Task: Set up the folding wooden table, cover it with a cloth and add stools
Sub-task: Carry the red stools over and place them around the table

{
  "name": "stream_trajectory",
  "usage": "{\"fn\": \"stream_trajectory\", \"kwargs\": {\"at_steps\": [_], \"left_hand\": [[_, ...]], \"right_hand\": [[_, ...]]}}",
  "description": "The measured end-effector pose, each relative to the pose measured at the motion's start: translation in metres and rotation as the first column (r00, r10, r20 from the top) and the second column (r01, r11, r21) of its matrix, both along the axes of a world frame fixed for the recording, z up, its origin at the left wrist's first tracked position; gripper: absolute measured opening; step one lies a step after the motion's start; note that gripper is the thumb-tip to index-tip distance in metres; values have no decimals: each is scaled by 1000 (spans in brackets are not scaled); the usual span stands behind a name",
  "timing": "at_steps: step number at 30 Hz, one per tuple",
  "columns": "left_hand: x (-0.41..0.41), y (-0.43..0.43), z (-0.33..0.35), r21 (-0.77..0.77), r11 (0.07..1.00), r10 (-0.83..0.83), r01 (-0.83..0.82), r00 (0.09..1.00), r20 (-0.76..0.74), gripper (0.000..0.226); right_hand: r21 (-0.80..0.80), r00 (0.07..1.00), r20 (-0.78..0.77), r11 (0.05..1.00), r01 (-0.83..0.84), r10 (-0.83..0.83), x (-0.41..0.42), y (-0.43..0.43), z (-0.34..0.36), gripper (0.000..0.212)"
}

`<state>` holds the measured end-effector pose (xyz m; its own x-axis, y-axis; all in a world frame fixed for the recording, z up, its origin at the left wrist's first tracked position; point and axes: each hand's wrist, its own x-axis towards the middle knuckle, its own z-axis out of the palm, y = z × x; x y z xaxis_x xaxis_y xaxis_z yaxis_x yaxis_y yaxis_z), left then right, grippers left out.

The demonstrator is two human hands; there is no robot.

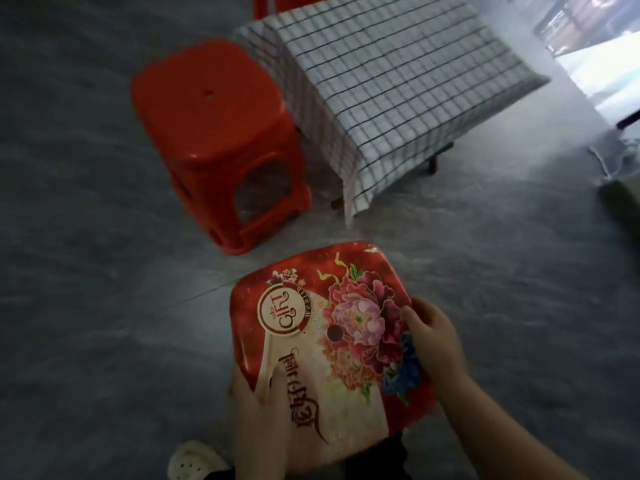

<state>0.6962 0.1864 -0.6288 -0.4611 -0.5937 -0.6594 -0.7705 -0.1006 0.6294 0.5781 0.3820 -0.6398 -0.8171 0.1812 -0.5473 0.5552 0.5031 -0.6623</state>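
A low table stands at the upper right, covered by a white cloth [388,88] with a dark grid; two dark table legs [434,161] show below its hem. A plain red plastic stool [214,133] stands on the floor against the table's left side. Close in front of me is a second red stool with a printed flower seat [332,337]. My left hand [259,410] grips its near left edge, thumb on the seat. My right hand [433,337] grips its right edge, fingers curled over the rim.
Grey floor [86,271] spreads all around. Another red object [263,5] shows at the top edge behind the table. A pale slipper [194,462] is at the bottom. A white cord [602,161] and a dark object [623,202] lie at the right.
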Motion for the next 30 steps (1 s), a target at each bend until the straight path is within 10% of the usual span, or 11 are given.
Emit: {"fn": "stream_trajectory", "kwargs": {"at_steps": [14,22,30], "left_hand": [[-204,286,41,-4,945,-326,326,943,-70,58],[-324,368,34,-23,894,-441,448,870,-218,32],[-482,411,15,80,833,-520,548,823,-229,53]], "right_hand": [[-30,937,-185,955,296,-296,-139,306,65,15],[21,867,-276,899,437,-414,-217,393,65,12],[171,857,-270,854,492,-439,-374,448,67,14]]}}
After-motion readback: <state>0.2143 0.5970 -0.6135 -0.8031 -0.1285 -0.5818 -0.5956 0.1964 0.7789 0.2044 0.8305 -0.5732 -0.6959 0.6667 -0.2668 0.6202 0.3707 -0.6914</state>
